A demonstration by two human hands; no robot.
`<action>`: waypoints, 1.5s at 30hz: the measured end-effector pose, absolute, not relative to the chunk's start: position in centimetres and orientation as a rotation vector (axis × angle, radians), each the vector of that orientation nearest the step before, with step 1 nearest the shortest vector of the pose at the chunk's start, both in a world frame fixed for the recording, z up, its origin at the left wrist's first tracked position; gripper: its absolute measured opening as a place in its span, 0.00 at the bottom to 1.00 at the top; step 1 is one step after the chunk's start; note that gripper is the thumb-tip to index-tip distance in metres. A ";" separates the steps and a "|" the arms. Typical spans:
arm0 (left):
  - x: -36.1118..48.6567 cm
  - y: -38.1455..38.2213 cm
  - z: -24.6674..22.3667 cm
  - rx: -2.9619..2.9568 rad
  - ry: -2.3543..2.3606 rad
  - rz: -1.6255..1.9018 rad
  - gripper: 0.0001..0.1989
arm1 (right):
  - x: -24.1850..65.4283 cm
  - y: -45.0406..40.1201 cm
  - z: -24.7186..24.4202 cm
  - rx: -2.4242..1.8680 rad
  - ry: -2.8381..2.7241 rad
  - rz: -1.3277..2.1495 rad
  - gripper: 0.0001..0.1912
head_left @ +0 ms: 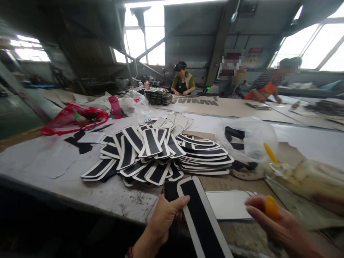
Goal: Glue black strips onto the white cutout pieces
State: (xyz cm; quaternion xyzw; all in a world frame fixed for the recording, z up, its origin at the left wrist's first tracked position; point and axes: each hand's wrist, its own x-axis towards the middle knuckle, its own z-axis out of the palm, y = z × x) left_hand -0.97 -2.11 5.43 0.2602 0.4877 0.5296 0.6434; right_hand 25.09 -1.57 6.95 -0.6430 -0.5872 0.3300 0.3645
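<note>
My left hand (167,219) grips a long strip panel (204,218), black in the middle with a pale border and a rounded end. The thumb presses on its face, near the upper end. Behind that end a dark piece (171,190) shows, partly hidden. To the right, my right hand (279,222) is blurred, its fingers bent, with a yellow-orange thing (272,208) at the fingers; whether worn or held is unclear. Between the hands lies a white panel (228,204) on the table. Beyond them spreads a heap of similar bordered panels (153,143).
A stained plastic container (314,179) with a yellow handle (272,154) stands at right. Behind it is a clear plastic bag (258,138). A red bag (75,120) and pink bottle (115,106) sit at left. Two people (183,80) work across the table.
</note>
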 end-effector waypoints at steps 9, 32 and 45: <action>2.1 -2.7 7.3 0.573 0.979 1.004 0.16 | 18.3 0.5 7.7 -1.313 -1.668 1.377 0.13; 3.5 -1.0 7.6 0.601 0.971 1.032 0.16 | 19.8 1.1 7.1 -1.255 -1.604 1.452 0.18; 1.9 0.5 6.3 0.729 1.193 1.030 0.15 | 20.3 -0.6 6.6 -1.060 -1.350 1.926 0.18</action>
